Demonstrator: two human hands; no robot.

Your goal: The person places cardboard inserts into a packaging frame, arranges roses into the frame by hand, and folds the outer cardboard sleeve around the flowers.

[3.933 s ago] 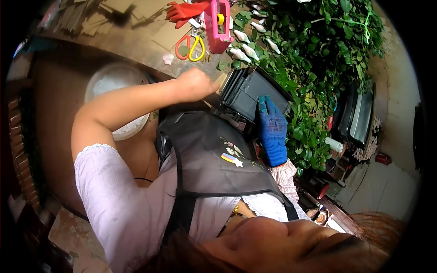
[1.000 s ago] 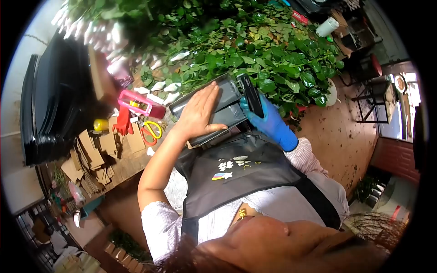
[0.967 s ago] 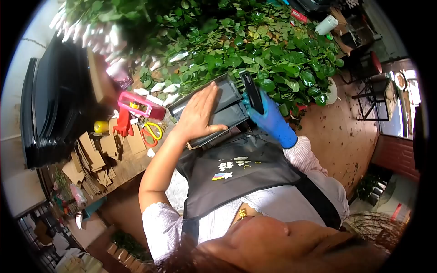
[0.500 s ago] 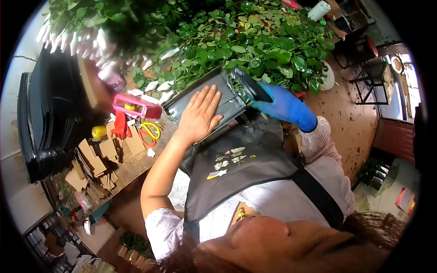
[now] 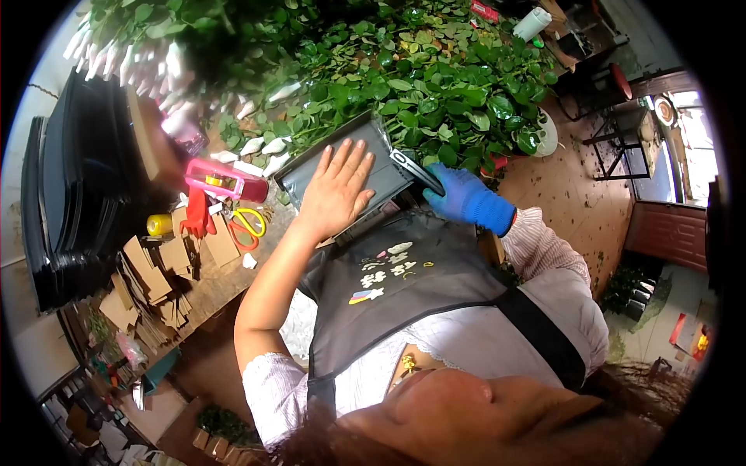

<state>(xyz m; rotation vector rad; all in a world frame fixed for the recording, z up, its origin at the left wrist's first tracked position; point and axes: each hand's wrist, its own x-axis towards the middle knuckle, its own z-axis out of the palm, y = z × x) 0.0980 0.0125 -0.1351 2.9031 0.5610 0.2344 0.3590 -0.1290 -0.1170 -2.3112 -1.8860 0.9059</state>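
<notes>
A shallow dark grey box lies at the table's front edge, close to my apron. My left hand, bare, rests flat on it with fingers stretched out. In a blue glove, my right hand grips a black stapler with a pale round mark at its front. The stapler's tip is at the right end of the box; whether its jaws touch the wall there cannot be made out.
Leafy green stems cover the far table. A pink tape dispenser, scissors, a yellow bottle and cardboard pieces lie left. Black sheets are stacked beyond. White-wrapped buds hang over the left.
My right hand has drawn back toward me and turned the stapler, bringing it lower along the box's right end. My left hand stays flat on the box.
</notes>
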